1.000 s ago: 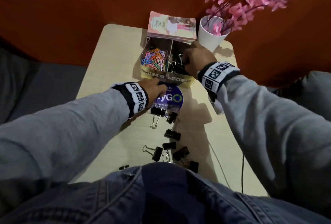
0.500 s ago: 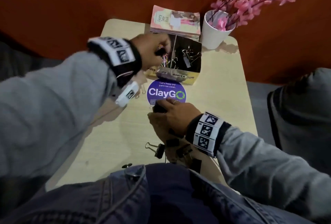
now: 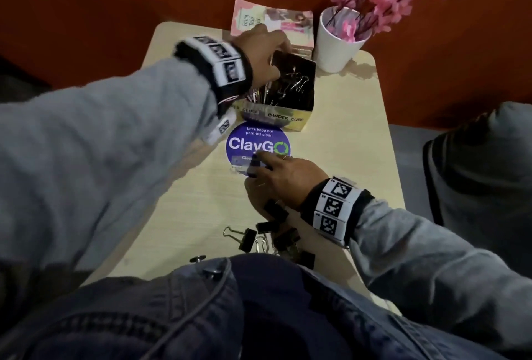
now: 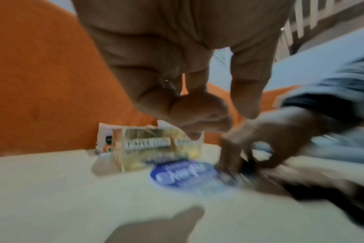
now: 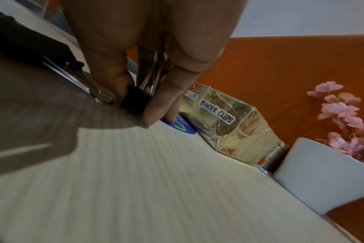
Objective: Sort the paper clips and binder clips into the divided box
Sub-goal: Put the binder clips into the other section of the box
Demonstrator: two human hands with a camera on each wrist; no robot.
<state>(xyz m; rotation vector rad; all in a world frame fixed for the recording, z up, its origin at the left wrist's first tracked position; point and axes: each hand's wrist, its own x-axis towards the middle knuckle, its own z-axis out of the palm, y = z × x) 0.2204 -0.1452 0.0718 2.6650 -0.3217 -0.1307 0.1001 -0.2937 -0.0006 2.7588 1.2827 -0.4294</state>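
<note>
Head view: the left hand [image 3: 259, 51] reaches over the box [image 3: 290, 123], its grip unclear; loose clips [image 3: 273, 233] lie on the counter [image 3: 345, 158]. Left wrist view: blurred. Right wrist view: the right hand [image 5: 148, 69] pinches a binder clip [image 5: 136, 101] near the sticker [image 5: 183, 126].

I read "BINDER CLIPS" on a white label on the divided box [image 5: 235, 131] front wall. Round blue sticker [image 3: 258, 145] on the table [image 3: 345, 158]: "ClayGO", above it "Let's keep our pantries clean". Book cover [image 3: 273, 21] lettering illegible.
</note>
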